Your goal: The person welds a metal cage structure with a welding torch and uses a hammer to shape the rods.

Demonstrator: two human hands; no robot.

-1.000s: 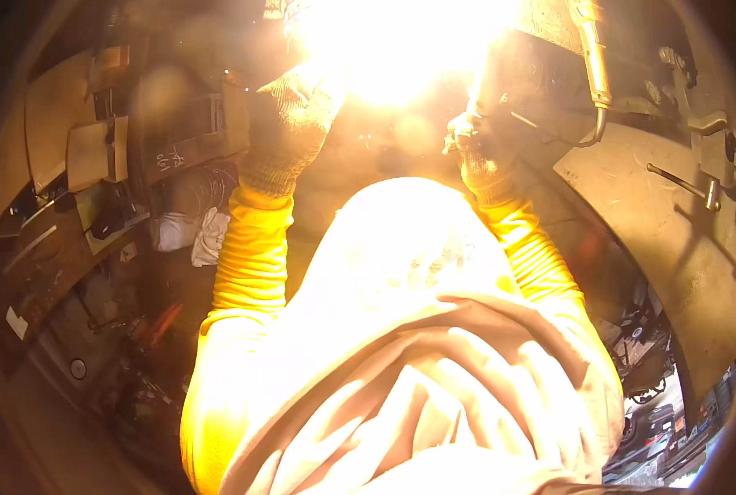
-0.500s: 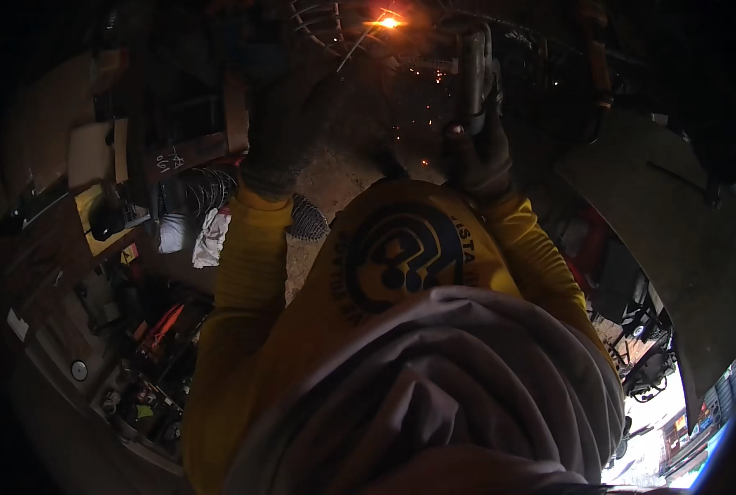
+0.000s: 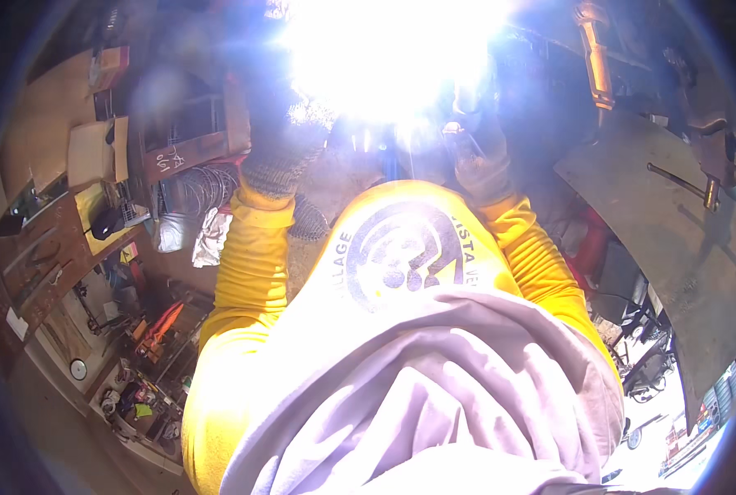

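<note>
The tool is gripped by the right hand, fingers curled round it just below the glare, held well out, presumably to spare the shirt from heat. The left hand is raised beside the glare; its fingers' state cannot be told.

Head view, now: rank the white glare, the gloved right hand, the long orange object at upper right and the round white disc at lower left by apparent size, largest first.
1. White glare
2. Gloved right hand, upper edge unclear beside the glare
3. Long orange object
4. Round white disc
</note>
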